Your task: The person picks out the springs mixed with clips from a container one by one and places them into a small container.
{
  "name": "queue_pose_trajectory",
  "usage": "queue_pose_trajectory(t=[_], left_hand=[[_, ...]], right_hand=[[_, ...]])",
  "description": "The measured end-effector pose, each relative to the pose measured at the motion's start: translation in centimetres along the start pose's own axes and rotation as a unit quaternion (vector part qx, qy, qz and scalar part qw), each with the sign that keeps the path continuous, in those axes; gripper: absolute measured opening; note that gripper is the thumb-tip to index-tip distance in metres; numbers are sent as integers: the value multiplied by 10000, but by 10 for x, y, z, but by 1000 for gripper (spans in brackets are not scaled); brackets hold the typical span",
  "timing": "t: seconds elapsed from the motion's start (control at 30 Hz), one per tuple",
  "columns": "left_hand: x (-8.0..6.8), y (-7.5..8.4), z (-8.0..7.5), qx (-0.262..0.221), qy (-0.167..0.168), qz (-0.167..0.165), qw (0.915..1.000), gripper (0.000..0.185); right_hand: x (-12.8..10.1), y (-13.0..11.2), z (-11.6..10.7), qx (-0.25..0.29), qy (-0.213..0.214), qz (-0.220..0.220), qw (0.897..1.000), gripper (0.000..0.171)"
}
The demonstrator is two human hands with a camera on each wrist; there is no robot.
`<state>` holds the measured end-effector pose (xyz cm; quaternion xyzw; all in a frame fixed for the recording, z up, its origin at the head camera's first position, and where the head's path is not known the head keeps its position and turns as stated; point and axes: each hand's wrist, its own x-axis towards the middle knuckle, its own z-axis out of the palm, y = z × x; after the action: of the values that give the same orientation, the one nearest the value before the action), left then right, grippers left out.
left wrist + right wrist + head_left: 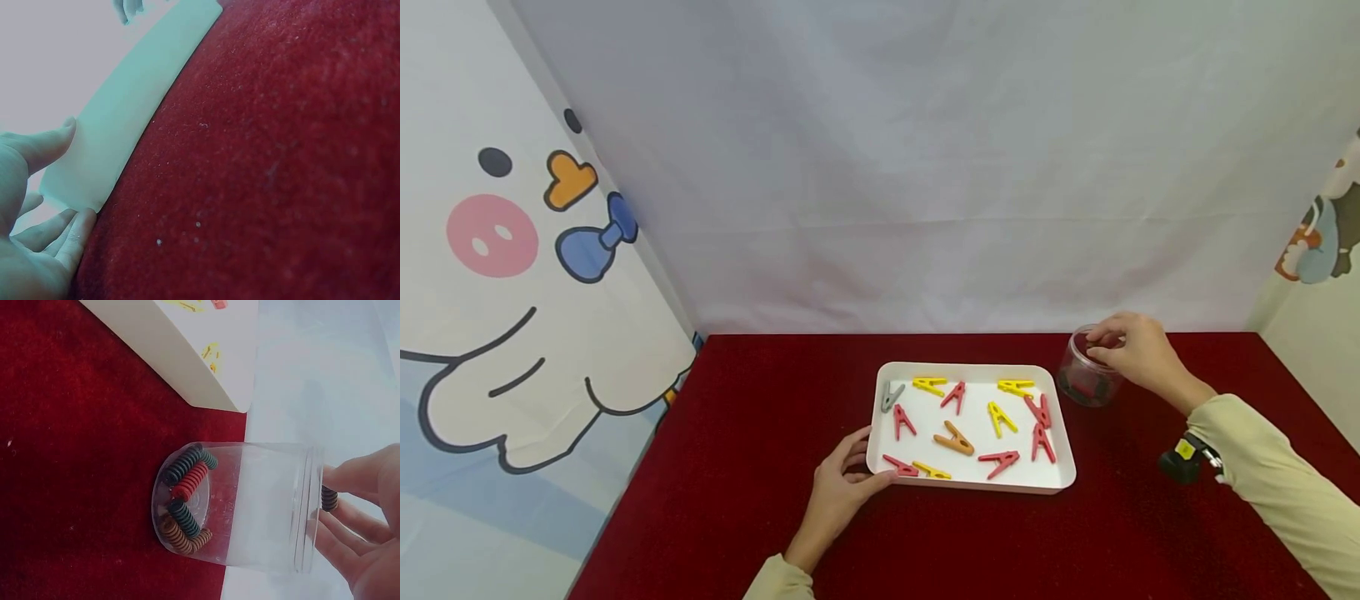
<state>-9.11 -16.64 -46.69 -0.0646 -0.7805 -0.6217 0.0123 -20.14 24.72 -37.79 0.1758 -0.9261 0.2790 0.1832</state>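
Observation:
In the head view my left hand (842,483) holds the near left corner of a white tray (973,484), thumb on the front wall and fingers at the left side. The left wrist view shows the thumb (53,145) against that wall. Plastic clothespins in red, yellow, orange and grey, such as an orange clothespin (955,438), lie spread in the tray. At its right my right hand (1138,354) is at the mouth of a clear plastic jar (1078,375). It pinches a dark coil spring (329,499) at the rim. Several springs, including a red spring (190,482), lie at the jar's bottom.
A dark red cloth (737,433) covers the table. Behind it hangs a pale curtain (925,167), and a cartoon-printed sheet (512,333) hangs at the left. The jar stands close to the tray's right end.

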Motion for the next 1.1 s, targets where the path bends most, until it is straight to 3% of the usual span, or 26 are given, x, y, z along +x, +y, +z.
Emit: queue_pose_trajectory(t=[0.9,1.1], left_hand=[[1,-1,1,8,-145,-5,9999,68],[1,2,-5,-45,-330,-60,9994,67]], right_hand=[[-12,4,-5,-187,-22,239,9995,8],[-17,-2,-7,-243,82,279,9993,7]])
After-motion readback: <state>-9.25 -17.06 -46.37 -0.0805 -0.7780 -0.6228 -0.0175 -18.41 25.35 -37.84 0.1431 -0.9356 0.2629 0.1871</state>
